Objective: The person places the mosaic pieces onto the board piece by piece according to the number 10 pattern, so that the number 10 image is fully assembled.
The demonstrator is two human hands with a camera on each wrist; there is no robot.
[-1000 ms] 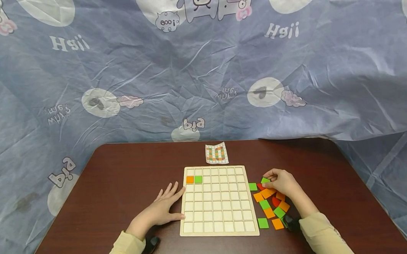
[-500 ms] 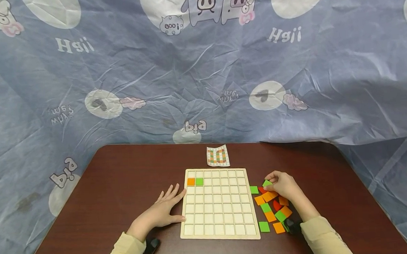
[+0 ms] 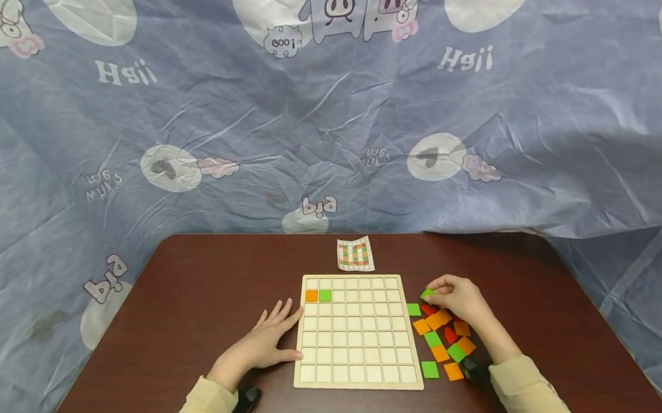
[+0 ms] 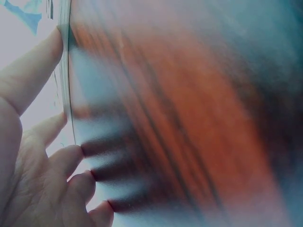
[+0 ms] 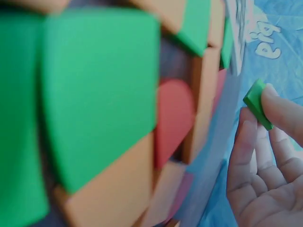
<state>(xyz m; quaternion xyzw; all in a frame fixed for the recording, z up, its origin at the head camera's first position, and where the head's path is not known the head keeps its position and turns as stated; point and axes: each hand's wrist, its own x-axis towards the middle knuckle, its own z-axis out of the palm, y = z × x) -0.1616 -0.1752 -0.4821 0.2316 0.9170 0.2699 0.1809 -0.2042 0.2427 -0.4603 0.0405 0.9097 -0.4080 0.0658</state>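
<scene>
A pale wooden grid board (image 3: 356,339) lies on the brown table, with an orange square tile (image 3: 311,295) and a green square tile (image 3: 325,295) side by side in its second row from the far edge. My left hand (image 3: 265,344) has its fingers spread, the index fingertip and thumb touching the board's left edge; the left wrist view shows the fingertips (image 4: 80,150) on the tabletop. Between thumb and fingers, my right hand (image 3: 460,296) pinches a green tile (image 5: 255,104), above the far end of the loose tile pile.
Loose green, orange and red tiles (image 3: 438,318) lie right of the board, some overlapping. A small printed card (image 3: 355,254) with a coloured grid pattern sits behind the board. A printed blue-grey cloth (image 3: 282,128) hangs beyond the table's far edge.
Still pinching the green tile, my right hand has shifted slightly left. My left hand stays at the board's edge. The head view has tilted a little, moving the scene slightly down and right.
</scene>
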